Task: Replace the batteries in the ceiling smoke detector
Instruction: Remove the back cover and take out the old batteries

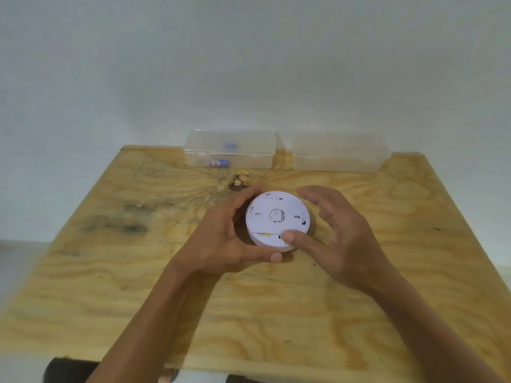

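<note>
Bare plywood table [132, 286] lies open all round; two clear boxes [231, 150] block its far edge.

We held the smoke detector [277, 220], back face up, above the bench [138, 286]: left hand [221, 239] gripping its rim, right hand [340, 230] thumb on it.

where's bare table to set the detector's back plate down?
Bare table lies left of the left hand, right of the right hand, and all along the near edge. It is crowded at the far edge: the left box and right box, with the detector in the middle.
</note>
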Demonstrator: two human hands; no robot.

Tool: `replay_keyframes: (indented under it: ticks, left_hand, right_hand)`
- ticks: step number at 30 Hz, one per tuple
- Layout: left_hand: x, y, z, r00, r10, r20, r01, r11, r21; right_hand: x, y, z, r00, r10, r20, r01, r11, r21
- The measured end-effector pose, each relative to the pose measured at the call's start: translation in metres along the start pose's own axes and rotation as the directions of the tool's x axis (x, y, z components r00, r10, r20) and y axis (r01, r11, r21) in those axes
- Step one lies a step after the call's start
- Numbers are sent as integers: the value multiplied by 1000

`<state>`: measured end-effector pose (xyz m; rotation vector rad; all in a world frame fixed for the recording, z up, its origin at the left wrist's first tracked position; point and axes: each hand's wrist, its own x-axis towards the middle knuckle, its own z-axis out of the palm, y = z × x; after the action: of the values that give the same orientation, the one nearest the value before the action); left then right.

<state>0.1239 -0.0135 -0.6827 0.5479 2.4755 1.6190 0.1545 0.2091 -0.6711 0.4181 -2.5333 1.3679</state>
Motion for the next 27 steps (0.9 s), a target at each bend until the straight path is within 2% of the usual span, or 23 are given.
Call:
replay_keyframes:
  ticks: [3,6,18,27]
  left_hand:
    - [7,8,1,1000,9,-1,-9,998,66]
    - [10,12,3,1000,26,-15,-25,998,61]
    - [11,12,4,998,34,-60,-30,997,66]
    - [10,14,4,998,14,-60,-12,999,31]
  right_hand:
    - [17,-6,-3,989,5,148,29,974,-223]
    - [28,-7,-4,960,60,274,36,942,-334]
    - [37,-8,-6,945,44,325,46,963,-267]
    - [49,-9,-14,899,48,435,70,965,-252]
